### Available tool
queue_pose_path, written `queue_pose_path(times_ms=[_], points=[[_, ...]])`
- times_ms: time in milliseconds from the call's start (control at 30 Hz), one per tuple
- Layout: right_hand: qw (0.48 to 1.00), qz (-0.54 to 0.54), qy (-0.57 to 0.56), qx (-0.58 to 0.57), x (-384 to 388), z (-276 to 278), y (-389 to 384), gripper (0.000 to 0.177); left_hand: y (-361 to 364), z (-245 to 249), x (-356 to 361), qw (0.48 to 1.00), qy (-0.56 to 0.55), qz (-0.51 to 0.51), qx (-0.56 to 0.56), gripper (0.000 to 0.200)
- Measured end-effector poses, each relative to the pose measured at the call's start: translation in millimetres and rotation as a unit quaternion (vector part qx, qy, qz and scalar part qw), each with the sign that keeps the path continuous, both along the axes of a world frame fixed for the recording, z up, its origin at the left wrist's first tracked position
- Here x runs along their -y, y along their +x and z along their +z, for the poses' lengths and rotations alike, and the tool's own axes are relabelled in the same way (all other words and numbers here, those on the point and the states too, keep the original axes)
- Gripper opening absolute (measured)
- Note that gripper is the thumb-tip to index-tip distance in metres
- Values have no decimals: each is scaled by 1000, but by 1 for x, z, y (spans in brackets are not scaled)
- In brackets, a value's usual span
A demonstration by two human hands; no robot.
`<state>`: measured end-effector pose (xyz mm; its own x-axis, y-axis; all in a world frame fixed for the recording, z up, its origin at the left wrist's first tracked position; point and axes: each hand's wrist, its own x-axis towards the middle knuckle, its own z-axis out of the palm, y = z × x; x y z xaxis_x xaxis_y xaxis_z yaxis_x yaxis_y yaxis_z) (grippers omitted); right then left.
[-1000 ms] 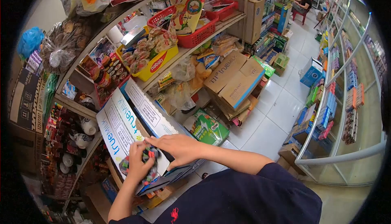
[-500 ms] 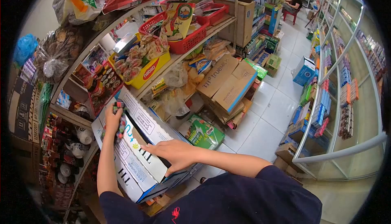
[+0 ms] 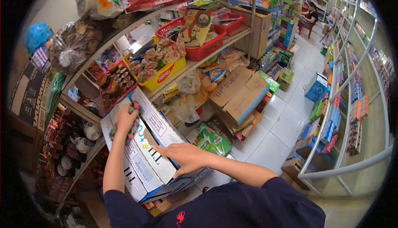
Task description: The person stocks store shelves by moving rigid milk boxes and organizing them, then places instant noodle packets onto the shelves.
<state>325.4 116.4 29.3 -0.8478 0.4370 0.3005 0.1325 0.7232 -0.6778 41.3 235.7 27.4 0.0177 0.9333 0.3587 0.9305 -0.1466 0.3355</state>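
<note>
A white and blue TH milk carton (image 3: pixel 139 161) lies tilted in front of me, with a dark gap along its top between the flaps. Near its far left end, my left hand (image 3: pixel 125 119) has its fingers curled over a crumpled cloth (image 3: pixel 133 124) patterned in dark, red and green, pressed against the carton. My right hand (image 3: pixel 186 156) rests on the near part of the top flap, thumb and fingers spread apart, holding nothing.
Shelves on the left carry a yellow tub (image 3: pixel 163 76) of packets and a red basket (image 3: pixel 203 49). A brown TH true MILK box (image 3: pixel 238 93) and a green pack (image 3: pixel 211 140) sit beyond the carton. A glass display case (image 3: pixel 344 161) lines the right. A person (image 3: pixel 310 15) sits far back.
The whole view has shifted, so the scene appears further right. My left hand and the cloth have slid slightly over the carton's top. The right hand stays on the flap.
</note>
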Motion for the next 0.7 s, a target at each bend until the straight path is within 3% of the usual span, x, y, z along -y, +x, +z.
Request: queue_pose_path(times_ms=[33, 267, 400, 467, 600, 700], points=[[998, -12, 50, -45, 0, -7, -2, 107, 8, 0, 12, 1000, -7, -22, -2, 38], [1000, 17, 19, -16, 1, 3, 1, 99, 64, 17, 134, 993, -53, -92, 52, 34], [994, 14, 57, -92, 0, -8, -3, 100, 83, 23, 191, 970, -95, -208, 86, 35], [997, 20, 50, -50, 2, -2, -1, 99, 90, 25, 211, 954, -113, -264, 91, 39], [997, 16, 61, -50, 2, -5, -4, 102, 89, 25, 207, 962, -85, -241, 91, 38], [997, 18, 51, -56, 3, -5, -3, 101, 83, 19, 182, 983, -36, -159, 83, 36]])
